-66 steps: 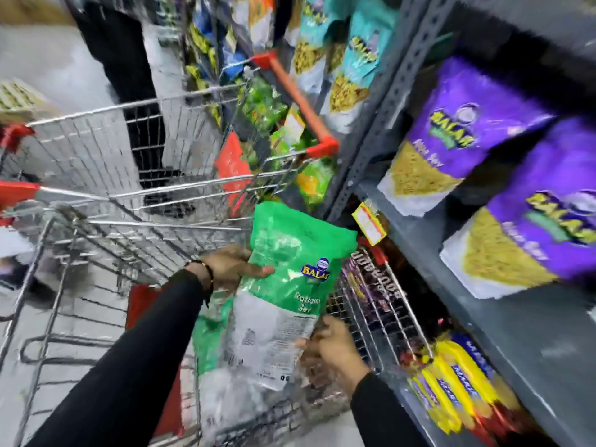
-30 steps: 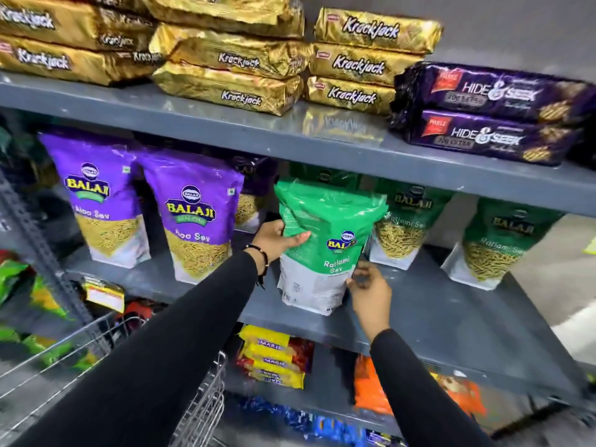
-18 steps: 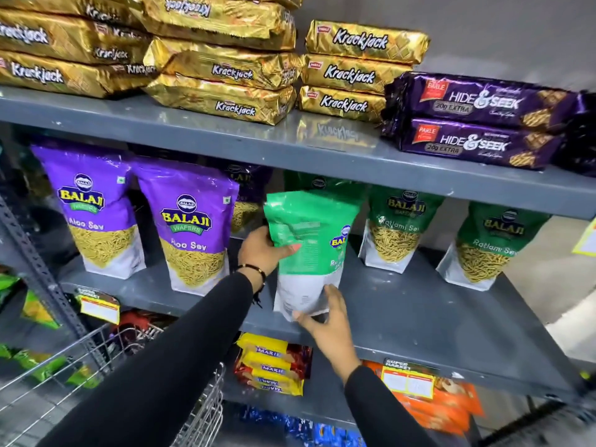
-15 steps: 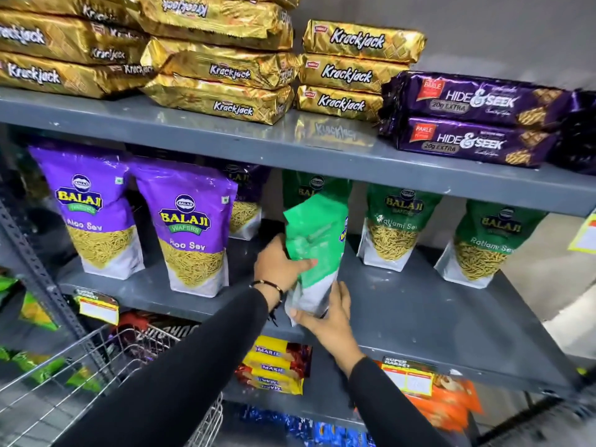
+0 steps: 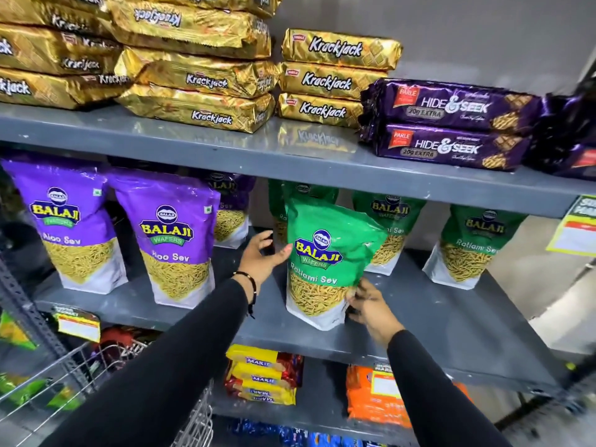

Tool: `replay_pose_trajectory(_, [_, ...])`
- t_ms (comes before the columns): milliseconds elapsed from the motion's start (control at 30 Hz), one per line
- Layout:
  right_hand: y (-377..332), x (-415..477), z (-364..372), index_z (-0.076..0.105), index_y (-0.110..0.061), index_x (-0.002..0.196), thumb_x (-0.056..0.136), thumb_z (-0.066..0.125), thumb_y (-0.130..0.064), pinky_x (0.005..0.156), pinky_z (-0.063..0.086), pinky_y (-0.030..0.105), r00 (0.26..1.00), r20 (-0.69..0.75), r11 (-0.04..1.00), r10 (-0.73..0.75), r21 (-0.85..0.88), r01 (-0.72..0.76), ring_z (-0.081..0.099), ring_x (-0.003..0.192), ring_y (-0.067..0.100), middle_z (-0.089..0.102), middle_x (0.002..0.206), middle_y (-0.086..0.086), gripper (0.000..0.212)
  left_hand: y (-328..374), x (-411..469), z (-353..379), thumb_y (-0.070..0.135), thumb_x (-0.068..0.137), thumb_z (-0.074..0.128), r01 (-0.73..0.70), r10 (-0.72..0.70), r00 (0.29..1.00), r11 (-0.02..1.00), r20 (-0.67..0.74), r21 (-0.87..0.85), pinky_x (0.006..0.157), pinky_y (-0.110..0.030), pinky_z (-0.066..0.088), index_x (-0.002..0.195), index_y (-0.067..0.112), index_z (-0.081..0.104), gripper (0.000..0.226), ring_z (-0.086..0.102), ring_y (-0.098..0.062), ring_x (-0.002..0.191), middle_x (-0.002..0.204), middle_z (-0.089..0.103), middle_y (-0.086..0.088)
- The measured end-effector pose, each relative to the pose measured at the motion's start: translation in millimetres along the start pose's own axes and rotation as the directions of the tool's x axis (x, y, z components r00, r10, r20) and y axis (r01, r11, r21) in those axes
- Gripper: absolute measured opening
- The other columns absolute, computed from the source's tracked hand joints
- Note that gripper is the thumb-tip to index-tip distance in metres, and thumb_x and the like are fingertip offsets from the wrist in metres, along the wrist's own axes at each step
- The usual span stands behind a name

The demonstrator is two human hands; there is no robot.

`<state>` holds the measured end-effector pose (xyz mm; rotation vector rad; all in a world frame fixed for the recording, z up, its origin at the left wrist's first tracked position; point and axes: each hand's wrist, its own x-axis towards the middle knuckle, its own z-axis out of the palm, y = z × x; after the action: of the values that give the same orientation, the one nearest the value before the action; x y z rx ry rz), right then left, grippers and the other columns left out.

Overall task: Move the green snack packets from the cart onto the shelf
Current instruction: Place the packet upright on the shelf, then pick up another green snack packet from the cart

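Two hands frame one green Ratlami Sev packet, which stands upright near the front edge of the grey middle shelf, label facing out. The left hand is spread open beside the packet's left side, its thumb tip touching or almost touching the green film at logo height, so it grips nothing. The right hand sits at the packet's lower right corner with fingers curled against the pouch; whether they pinch the corner or only brush it is blurred, and it cannot be told for certain.

Behind the right hand's corner stand three more green packets in a back row, and left of the open left hand stand the purple Aloo Sev packets. The cart sits low and left of both wrists.

To finish this step well, the base probably wants settling flat and square to the shelf edge before release. Fingers should let go gently, sideways rather than forward, since a light pouch tips easily. A small push back would likely align it with its neighbours.
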<state>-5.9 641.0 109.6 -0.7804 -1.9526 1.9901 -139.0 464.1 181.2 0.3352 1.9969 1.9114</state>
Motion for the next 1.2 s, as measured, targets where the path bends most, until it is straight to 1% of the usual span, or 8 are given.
replay_pose_trajectory(67, [-1.6,6.3,-3.8,0.055,-0.027,0.105,0.095,0.041,-0.014,0.082,0.041,0.037,0.999,-0.003,0.997,0.033,-0.069,-0.033,0.053,0.100,0.020,0.063,0.103,0.000,0.022,0.3,-3.5,7.5,0.022,0.080,0.067,0.023,-0.031,0.994,0.997,0.104,0.078,0.094,-0.039,0.045,0.123,0.014,0.049,0.048,0.053,-0.015,0.109,0.120,0.052,0.001])
replay_pose_trajectory(200, [-11.7,11.6,2.4,0.049,-0.024,0.104,0.097,0.033,-0.015,0.067,0.052,0.030,0.999,-0.040,0.996,0.007,-0.086,-0.011,0.058,0.094,0.018,0.062,0.101,-0.002,0.019,-6.0,-1.6,22.7,0.011,0.084,0.062,0.018,-0.017,0.995,1.000,0.101,-0.006,0.047,-0.011,0.048,0.115,0.006,0.057,0.032,0.060,0.008,0.055,0.108,0.060,-0.006])
replay_pose_trajectory(400, [6.7,23.2,3.5,0.059,-0.029,0.091,0.096,0.036,-0.014,0.102,0.042,0.053,0.991,-0.094,0.991,-0.098,-0.104,0.088,0.055,0.113,0.029,0.061,0.116,0.009,0.028,-9.0,-1.3,23.9,0.016,0.080,0.067,0.005,-0.005,0.997,1.000,0.077,0.003,0.049,-0.008,0.046,0.107,0.007,0.062,0.029,0.060,0.014,0.055,0.119,0.065,-0.014])
replay_pose_trajectory(633, [3.7,-20.3,48.5,0.048,-0.036,0.071,0.075,0.054,0.000,0.064,0.041,0.013,0.732,-0.562,0.914,-0.384,-0.118,0.389,0.050,0.068,0.017,0.053,0.072,-0.003,0.037,-3.9,-6.6,-11.0,0.022,0.078,0.069,-0.028,0.014,0.995,0.990,0.103,0.135,0.095,-0.041,0.047,0.128,0.013,0.046,0.055,0.052,-0.018,0.109,0.119,0.052,-0.004])
replay_pose_trajectory(767, [0.5,-46.7,124.6,0.049,-0.030,0.068,0.071,0.051,-0.014,0.058,0.038,0.017,0.837,-0.191,0.858,-0.512,-0.166,0.486,0.046,0.062,0.008,0.051,0.065,0.004,0.017,-25.5,-26.9,-80.3,0.019,0.080,0.067,-0.021,-0.022,0.984,0.973,0.178,0.231,0.057,-0.023,0.046,0.098,0.022,0.062,0.019,0.059,-0.006,0.076,0.089,0.066,0.003])
replay_pose_trajectory(867, [4.7,-60.6,192.9,0.056,-0.028,0.073,0.074,0.057,-0.016,0.062,0.041,0.018,0.897,0.336,0.917,-0.287,-0.174,0.359,0.050,0.063,0.004,0.056,0.069,-0.002,0.012,-57.2,-57.5,-151.0,0.007,0.081,0.065,0.085,-0.149,0.959,0.963,0.241,0.257,0.047,-0.014,0.045,0.086,0.020,0.063,0.014,0.061,0.004,0.057,0.057,0.069,0.015])
replay_pose_trajectory(1067, [70.5,-92.0,325.3,0.053,-0.025,0.072,0.082,0.062,-0.003,0.055,0.036,0.010,0.562,0.801,0.855,0.208,-0.428,0.293,0.046,0.047,-0.008,0.049,0.063,-0.006,0.026,-147.1,-146.2,-317.4,0.022,0.085,0.060,0.518,-0.543,0.839,0.773,-0.039,0.367,0.052,-0.018,0.043,0.076,0.026,0.063,0.011,0.054,-0.004,0.060,0.076,0.060,0.002])
replay_pose_trajectory(1200, [138.2,-112.3,392.6,0.047,-0.022,0.065,0.080,0.061,0.003,0.058,0.036,0.011,0.434,0.797,0.719,0.420,-0.584,0.377,0.046,0.060,-0.002,0.047,0.065,-0.005,0.032,-216.6,-206.9,-385.1,0.029,0.087,0.055,0.775,-0.738,0.632,0.602,-0.238,0.190,0.064,-0.025,0.047,0.115,0.012,0.057,0.032,0.058,-0.018,0.078,0.104,0.063,-0.009])
